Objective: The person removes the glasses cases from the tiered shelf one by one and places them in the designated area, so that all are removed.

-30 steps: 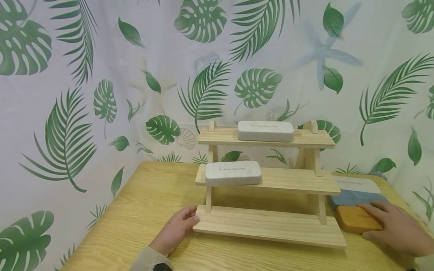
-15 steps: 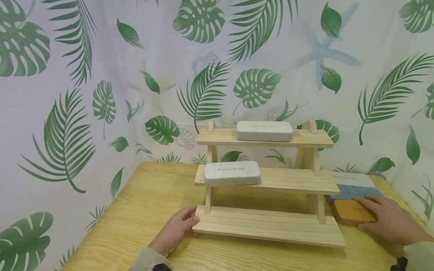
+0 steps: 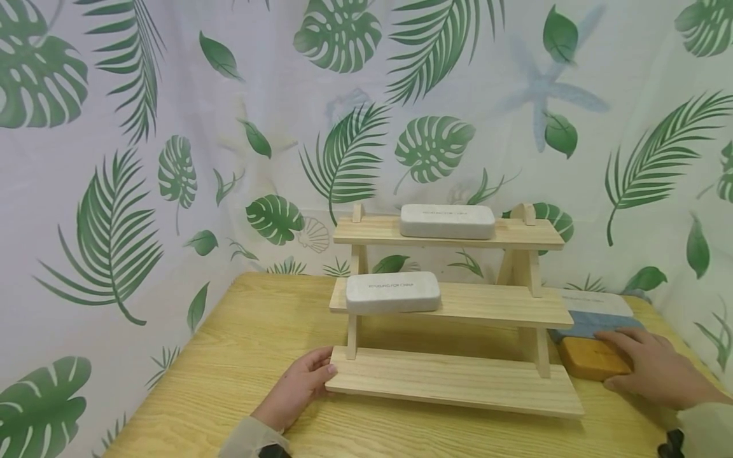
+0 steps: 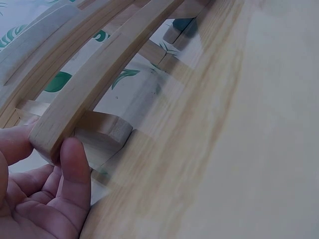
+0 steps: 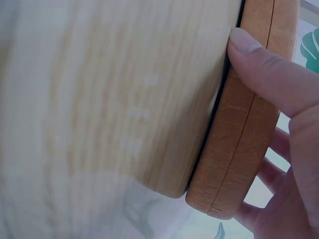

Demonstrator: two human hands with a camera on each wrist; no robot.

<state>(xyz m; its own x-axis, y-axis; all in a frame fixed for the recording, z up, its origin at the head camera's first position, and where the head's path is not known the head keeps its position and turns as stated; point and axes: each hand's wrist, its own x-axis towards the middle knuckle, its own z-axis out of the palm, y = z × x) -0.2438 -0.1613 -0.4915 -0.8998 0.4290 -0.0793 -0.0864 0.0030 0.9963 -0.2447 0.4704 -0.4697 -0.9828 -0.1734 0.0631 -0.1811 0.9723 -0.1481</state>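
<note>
A three-tier wooden display stand (image 3: 458,385) stands on the table. My left hand (image 3: 299,388) pinches the left end of its lowest shelf between thumb and fingers, as the left wrist view shows on the shelf board (image 4: 84,94). At the stand's right, my right hand (image 3: 653,369) holds an orange glasses case (image 3: 592,359), thumb on the near side and fingers on the far side in the right wrist view, where the case (image 5: 234,134) lies against the table. Behind it lie a blue case (image 3: 601,323) and a pale grey case (image 3: 595,303), each partly hidden.
One white glasses case (image 3: 446,221) sits on the top shelf and another white glasses case (image 3: 393,292) on the middle shelf's left part. A leaf-printed curtain (image 3: 172,95) hangs behind and beside the wooden table (image 3: 229,356).
My right hand and the orange case have shifted slightly left and away from me, and the blue and grey cases have shifted left too. My left hand has stayed put.
</note>
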